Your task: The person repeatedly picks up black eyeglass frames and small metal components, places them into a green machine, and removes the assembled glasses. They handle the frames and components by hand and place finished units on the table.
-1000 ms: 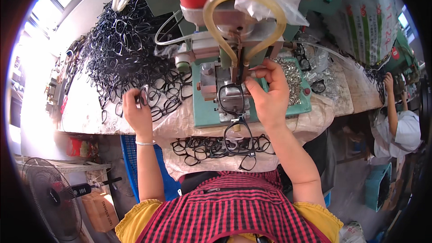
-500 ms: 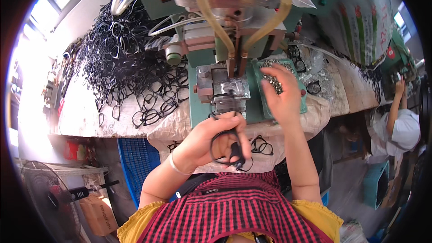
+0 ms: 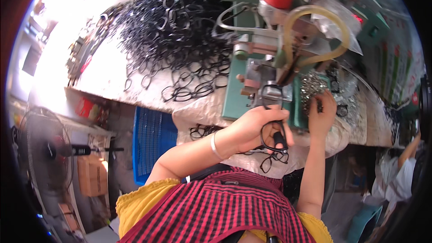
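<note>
My left hand (image 3: 256, 128) is closed around a black eyeglass frame (image 3: 264, 140), held just in front of the machine's metal fixture (image 3: 271, 92). One rim of the frame hangs toward me below the fingers. My right hand (image 3: 323, 114) reaches into a green tray (image 3: 298, 108) to the right of the fixture. Its fingers are bent down together among small shiny metal parts (image 3: 312, 83); whatever lies between the fingertips is too small to make out.
A large heap of black eyeglass frames (image 3: 166, 27) covers the bench at the left. Loose frames (image 3: 202, 130) lie at the cloth-covered front edge. A blue basket (image 3: 153, 144) and a fan (image 3: 45, 148) stand lower left. A hose (image 3: 344, 40) loops above the fixture. Another person (image 3: 396, 175) works far right.
My right hand has come down from above the tray into the metal parts, its fingers drawing together. The left hand keeps its hold on the eyeglass frame. The whole view has shifted and tilted.
</note>
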Motion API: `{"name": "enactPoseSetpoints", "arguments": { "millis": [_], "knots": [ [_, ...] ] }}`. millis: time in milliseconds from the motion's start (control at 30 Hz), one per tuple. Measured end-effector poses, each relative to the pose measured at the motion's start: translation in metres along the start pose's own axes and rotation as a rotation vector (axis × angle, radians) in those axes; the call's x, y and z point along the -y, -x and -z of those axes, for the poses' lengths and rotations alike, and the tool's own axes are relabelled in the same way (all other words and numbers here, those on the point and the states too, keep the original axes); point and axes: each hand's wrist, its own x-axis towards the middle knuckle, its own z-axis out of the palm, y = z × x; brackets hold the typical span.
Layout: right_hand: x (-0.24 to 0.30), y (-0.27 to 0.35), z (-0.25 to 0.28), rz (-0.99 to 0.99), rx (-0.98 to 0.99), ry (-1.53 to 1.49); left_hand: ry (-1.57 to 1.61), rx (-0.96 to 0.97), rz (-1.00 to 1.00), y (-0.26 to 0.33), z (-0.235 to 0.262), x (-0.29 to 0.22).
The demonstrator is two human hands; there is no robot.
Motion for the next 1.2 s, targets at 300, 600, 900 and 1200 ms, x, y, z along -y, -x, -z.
{"name": "enactPoseSetpoints", "arguments": {
  "millis": [300,600,900,1200],
  "knots": [
    [-0.021,0.028,-0.001,-0.704,-0.362,-0.775,-1.173,-1.262,-1.153,0.129,0.088,-0.03],
    [0.015,-0.02,-0.036,-0.518,-0.211,-0.748,-1.968,-1.196,-0.496,0.103,0.223,-0.042],
    [-0.009,0.038,0.034,-0.258,-0.135,-0.174,-0.964,-1.003,-0.69,0.123,0.201,-0.071],
    [0.087,-0.036,0.017,-0.228,0.097,-0.658,-0.648,-0.855,-1.034,0.054,0.125,-0.081]
  ]
}}
